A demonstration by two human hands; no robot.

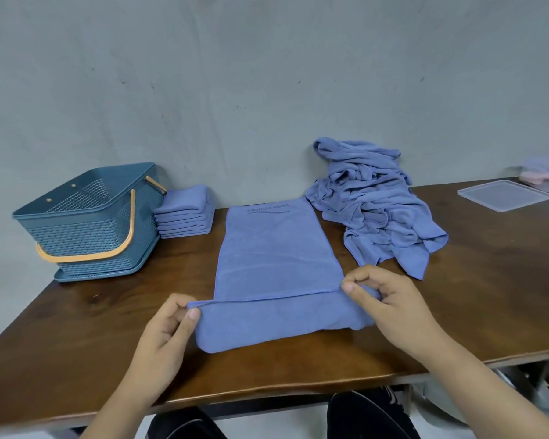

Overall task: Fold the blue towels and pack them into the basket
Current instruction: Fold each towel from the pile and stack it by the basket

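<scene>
A blue towel (pixel 273 248) lies lengthwise on the brown table (pixel 76 327), printed end toward the wall. Its near end is turned over onto itself in a short fold. My left hand (pixel 168 331) pinches the left corner of that folded edge. My right hand (pixel 390 302) pinches the right corner. A stack of folded blue towels (pixel 184 213) sits by the wall, just right of the blue basket (pixel 89 217) with orange handles. A heap of unfolded blue towels (pixel 371 198) lies to the right of the spread towel.
A clear plastic lid (pixel 504 195) lies at the far right of the table, with a clear container of pale cloths (pixel 545 177) behind it. The grey wall runs right behind the table. My knees show below the table's near edge.
</scene>
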